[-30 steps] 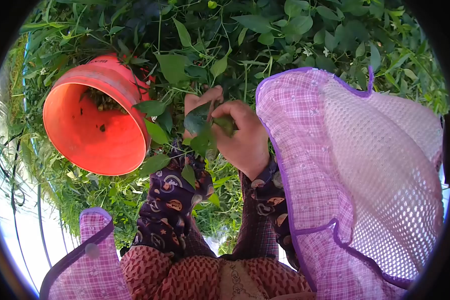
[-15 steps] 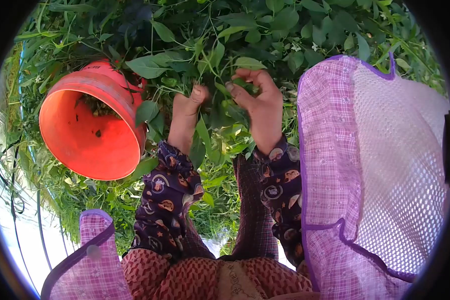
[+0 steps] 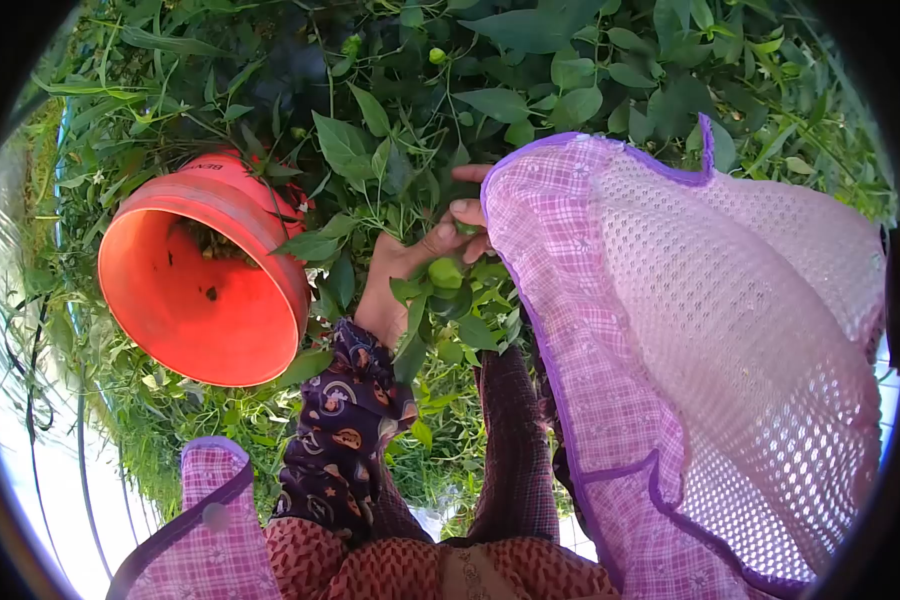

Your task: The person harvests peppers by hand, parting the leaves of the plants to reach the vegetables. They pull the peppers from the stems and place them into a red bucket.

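My left hand (image 3: 398,275) reaches up into the leafy plant (image 3: 345,145), its thumb bent toward my right fingertips. The left fingers are closed among the leaves; what they grip is hidden. Of my right hand (image 3: 473,212) only some fingers show, curled in close to the left thumb. The rest lies behind the purple plaid cloth flap. A small bit of green shows between the two hands, too covered to name. Just below them hangs a rounded, shiny green fruit (image 3: 445,272) among leaves.
An orange-red bucket (image 3: 200,320) lies tipped at the left, its mouth toward me, with dark bits inside. Purple plaid cloth with white mesh (image 3: 670,300) blocks much of the right side. Dense foliage fills the back; black lines (image 3: 82,450) run over white sheeting at the lower left.
My right hand has moved left toward my left hand and is now mostly behind the cloth flap. The flap and bucket sit differently in view as the camera has shifted.
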